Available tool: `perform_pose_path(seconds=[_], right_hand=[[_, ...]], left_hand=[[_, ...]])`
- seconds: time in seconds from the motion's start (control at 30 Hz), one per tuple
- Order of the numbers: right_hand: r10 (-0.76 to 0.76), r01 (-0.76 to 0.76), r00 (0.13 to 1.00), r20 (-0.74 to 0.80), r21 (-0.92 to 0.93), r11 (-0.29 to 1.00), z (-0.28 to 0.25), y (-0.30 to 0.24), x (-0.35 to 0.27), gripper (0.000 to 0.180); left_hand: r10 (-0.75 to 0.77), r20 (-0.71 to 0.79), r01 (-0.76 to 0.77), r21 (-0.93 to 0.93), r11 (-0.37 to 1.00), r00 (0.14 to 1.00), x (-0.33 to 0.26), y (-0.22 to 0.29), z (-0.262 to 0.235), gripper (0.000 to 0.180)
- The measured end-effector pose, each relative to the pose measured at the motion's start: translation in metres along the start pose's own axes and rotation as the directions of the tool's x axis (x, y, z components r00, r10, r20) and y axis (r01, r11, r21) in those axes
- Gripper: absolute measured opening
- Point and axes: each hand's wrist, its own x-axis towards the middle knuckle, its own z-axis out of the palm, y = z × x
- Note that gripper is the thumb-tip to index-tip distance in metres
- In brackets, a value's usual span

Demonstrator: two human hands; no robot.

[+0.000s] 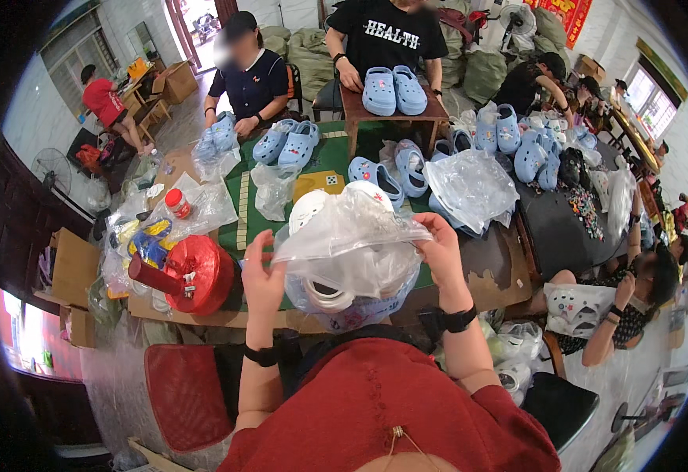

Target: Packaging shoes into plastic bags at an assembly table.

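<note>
Both hands are up in front of the red shirt, holding one clear plastic bag point(349, 244) between them. My left hand point(261, 271) pinches the bag's left edge with fingers curled, and my right hand point(442, 250) pinches the top right edge. White clogs point(330, 293) sit inside the bag, one near the bottom and one poking up at the top, so the shoes look already in and the bag mouth looks not yet closed. Just past the hands lies the green table mat point(259, 206), with more blue clogs point(375, 179) waiting loose, so plenty looks left to pack. Left of the left hand sits a big red tape roll point(196, 273), quite near. Right of the right hand lies a pile of empty clear bags point(472, 189). The table edge runs just under the bag. Room is tight: other people sit across the table and close on the right, and a red stool point(187, 393) stands low on the left.
</note>
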Motion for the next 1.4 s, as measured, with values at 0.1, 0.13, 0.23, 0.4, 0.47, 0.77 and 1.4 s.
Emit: perform_pose_path(seconds=[0.1, 0.13, 0.23, 0.4, 0.47, 0.77, 1.4], right_hand=[[-0.204, 0.206, 0.978, 0.044, -0.053, 0.977, 0.01, 0.003, -0.004, 0.028], [-0.203, 0.205, 0.978, 0.047, -0.051, 0.977, 0.012, 0.003, -0.006, 0.028], [-0.329, 0.343, 0.937, 0.12, -0.119, 0.932, 0.023, -0.003, -0.015, 0.029], [-0.408, 0.72, 0.549, 0.73, -0.164, 0.674, 0.067, -0.048, -0.061, 0.043], [-0.421, 0.705, 0.554, 0.719, -0.136, 0.696, 0.063, -0.047, -0.059, 0.047], [-0.281, 0.436, 0.851, 0.444, -0.3, 0.848, 0.057, -0.029, -0.042, 0.039], [-0.197, 0.293, 0.953, 0.23, -0.545, 0.785, 0.02, -0.036, -0.015, 0.034]], left_hand=[[0.256, 0.063, -0.262, 0.343, 0.902, 0.965, -0.005, 0.027, 0.002, 0.082], [0.449, 0.107, -0.433, 0.528, 0.73, 0.887, -0.006, 0.035, 0.001, 0.091], [0.483, 0.157, -0.503, 0.402, 0.766, 0.861, -0.002, 0.051, 0.006, 0.102], [0.186, 0.07, -0.151, -0.35, 0.924, 0.98, 0.008, 0.006, 0.027, 0.095], [-0.056, 0.21, 0.174, -0.599, 0.782, 0.976, 0.007, 0.003, 0.025, 0.078], [0.034, 0.206, 0.14, -0.771, 0.621, 0.978, 0.003, 0.008, 0.028, 0.067], [-0.183, -0.101, 0.097, -0.557, 0.825, 0.978, -0.003, -0.054, 0.0, 0.027]])
